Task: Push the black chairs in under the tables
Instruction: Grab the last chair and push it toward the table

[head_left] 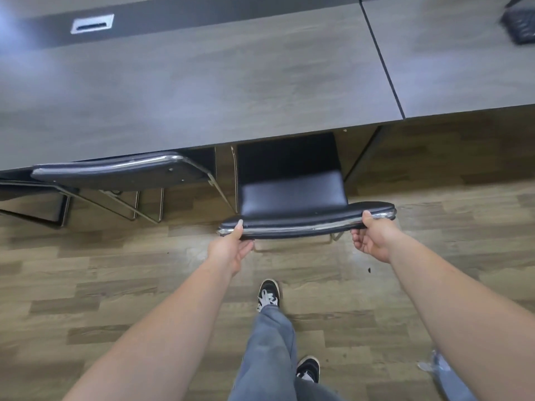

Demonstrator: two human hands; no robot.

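A person's left hand (231, 250) and right hand (373, 238) grip the chrome-trimmed top of a black chair's backrest (307, 221), its seat (292, 192) half under the grey table (202, 82); a straight forward push seems needed next.

Two black chairs w/ chrome tube frames, both upright on the wood floor. Near chair (292, 195): padded glossy seat partly under the grey bench (202, 91), backrest top rail sticking out toward the camera, angled slightly. 2nd chair (121, 170) to its left, pushed further in, only the backrest edge & metal legs visible at the bench front
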